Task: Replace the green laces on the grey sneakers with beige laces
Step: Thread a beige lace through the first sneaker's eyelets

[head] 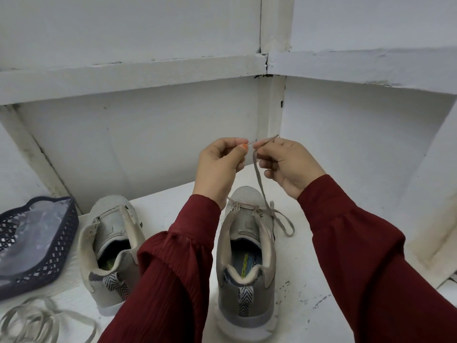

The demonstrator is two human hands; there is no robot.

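Left hand [220,164] and right hand [289,167] pinch beige lace [259,181] near its tip, above grey sneaker [247,246]. Probably light, limp; hold close to tip.

Dark blue lattice basket [61,243] with crumpled clear plastic [37,231] inside, on a scuffed white shelf [309,268].

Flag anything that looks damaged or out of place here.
The left sneaker has no lace. A loose lace heap lies tangled at the front left. Beside the right sneaker, chipped paint speckles the surface.
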